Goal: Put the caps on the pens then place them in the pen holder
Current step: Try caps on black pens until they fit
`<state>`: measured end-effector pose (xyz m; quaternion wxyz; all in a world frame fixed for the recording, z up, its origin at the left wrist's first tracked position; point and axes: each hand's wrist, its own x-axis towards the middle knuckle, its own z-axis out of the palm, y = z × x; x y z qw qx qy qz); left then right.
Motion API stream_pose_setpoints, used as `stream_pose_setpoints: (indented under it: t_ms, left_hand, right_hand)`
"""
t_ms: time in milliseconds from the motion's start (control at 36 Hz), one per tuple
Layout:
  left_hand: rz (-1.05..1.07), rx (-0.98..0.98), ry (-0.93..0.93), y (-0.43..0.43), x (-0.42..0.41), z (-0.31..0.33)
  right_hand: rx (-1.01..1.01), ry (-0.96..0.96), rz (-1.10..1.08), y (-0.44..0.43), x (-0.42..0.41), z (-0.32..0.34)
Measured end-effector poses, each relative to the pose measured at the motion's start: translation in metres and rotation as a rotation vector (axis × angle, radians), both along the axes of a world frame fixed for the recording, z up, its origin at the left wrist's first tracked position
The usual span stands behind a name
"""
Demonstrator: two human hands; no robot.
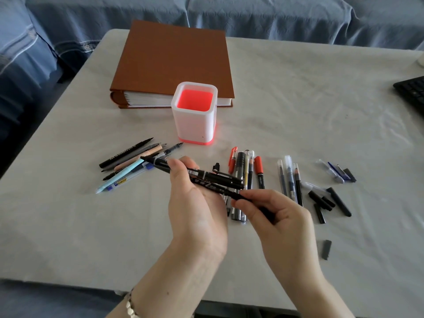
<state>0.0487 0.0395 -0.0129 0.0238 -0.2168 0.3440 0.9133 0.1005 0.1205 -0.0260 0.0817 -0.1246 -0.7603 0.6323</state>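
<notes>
My left hand [195, 200] grips a black marker pen [206, 174] held level above the table, its tip pointing left. A second black pen [227, 191] lies just below it, and my right hand [273, 212] pinches its right end. The white pen holder [195, 120], glowing red inside, stands beyond my hands with nothing visible in it. A pile of uncapped pens [133, 164] lies to the left. Several more pens [250, 171] lie in a row under and behind my hands. Loose black caps [321, 200] lie to the right.
A thick brown binder [174, 60] lies behind the holder. A black keyboard [413, 90] pokes in at the right edge. One black cap [326, 249] lies alone near the front right. Several blue and clear caps [337, 173] lie further right. The table has a white cloth [68, 226].
</notes>
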Motion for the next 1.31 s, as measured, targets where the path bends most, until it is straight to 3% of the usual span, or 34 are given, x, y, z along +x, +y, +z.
stream_pose_setpoints:
  t_ms: [389, 583, 667, 750, 833, 917, 1056, 1306]
  left_hand:
    - [-0.108, -0.044, 0.033, 0.001, 0.012, -0.002]
    - [-0.166, -0.081, -0.028, -0.011, -0.003, -0.013]
    - [-0.263, -0.362, 0.005, -0.023, -0.017, -0.021]
    - [-0.467, -0.709, 0.092, -0.038, -0.024, -0.029]
    - [-0.726, -1.064, 0.24, -0.05, -0.021, -0.034]
    - [-0.893, -1.316, 0.389, -0.052, -0.012, -0.035]
    - [-0.977, -1.422, 0.397, -0.053, -0.002, -0.025]
    - [-1.075, -1.524, 0.505, -0.057, 0.001, -0.014]
  right_hand:
    - [0.034, -0.065, -0.014, -0.006, 0.001, -0.012]
    - [0.054, -0.228, 0.225, 0.004, -0.008, -0.012]
    - [0.101, -0.322, 0.174, 0.021, -0.013, -0.02]
    - [0.0, -0.428, 0.121, 0.042, -0.015, -0.025]
    - [-0.03, -0.373, 0.117, 0.055, -0.015, -0.022]
    - [-0.192, -0.278, 0.077, 0.06, -0.016, -0.012]
    - [-0.177, -0.198, 0.099, 0.061, -0.013, 0.001]
    - [0.345, -0.044, 0.229, 0.066, -0.009, 0.006]
